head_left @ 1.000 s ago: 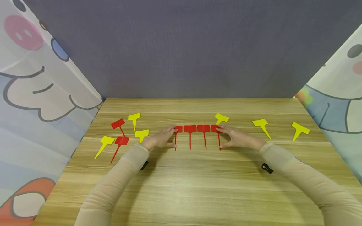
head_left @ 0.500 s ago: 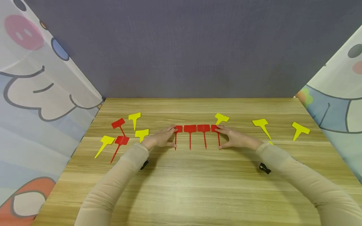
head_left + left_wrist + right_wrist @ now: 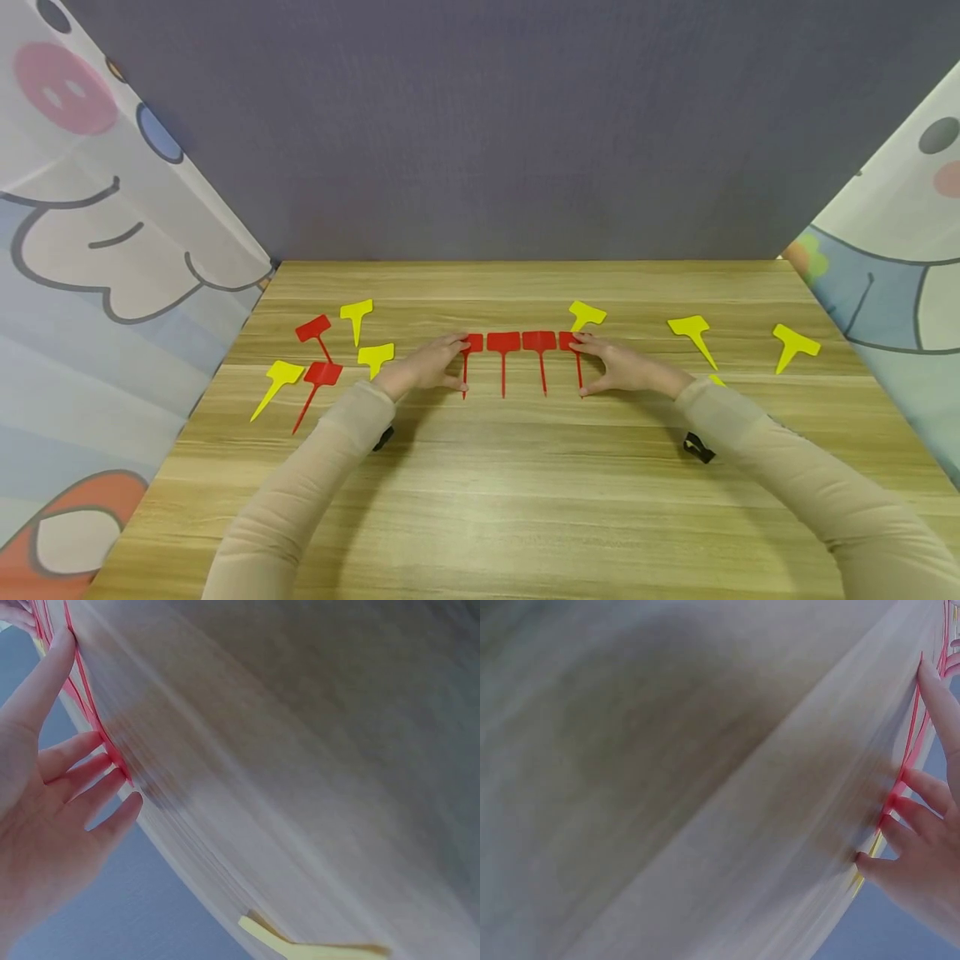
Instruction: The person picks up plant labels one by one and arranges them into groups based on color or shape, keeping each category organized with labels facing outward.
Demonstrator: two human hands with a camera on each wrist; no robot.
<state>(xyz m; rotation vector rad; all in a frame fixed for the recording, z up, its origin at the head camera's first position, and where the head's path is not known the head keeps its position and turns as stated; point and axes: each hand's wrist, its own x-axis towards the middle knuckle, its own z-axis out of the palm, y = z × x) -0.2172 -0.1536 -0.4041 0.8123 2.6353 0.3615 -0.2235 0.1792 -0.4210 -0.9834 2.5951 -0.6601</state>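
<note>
A row of red T-shaped plant labels lies flat mid-table, stems toward me. My left hand (image 3: 429, 367) touches the leftmost red label (image 3: 475, 342), fingertips on its head and thumb near the stem's tip. At the other end, my right hand (image 3: 628, 367) touches the rightmost red label (image 3: 567, 342) in the same way. Between the hands lie two more, a red label (image 3: 503, 342) and another red label (image 3: 539, 341). The left wrist view shows that hand's fingers (image 3: 112, 796) extended against the label. Extended fingers (image 3: 919, 817) also meet red plastic in the right wrist view.
Two red labels, one a tilted red label (image 3: 322, 374), and several yellow labels, including a yellow label (image 3: 277, 385), lie at the left. A yellow label (image 3: 587, 315) sits behind my right hand. More, like the yellow label (image 3: 795, 346), lie right. A dark panel (image 3: 525, 133) stands behind the table.
My right forearm has shifted slightly left, uncovering part of a yellow label beside the sleeve. Both hands stay at the row's ends, and the labels look almost unmoved.
</note>
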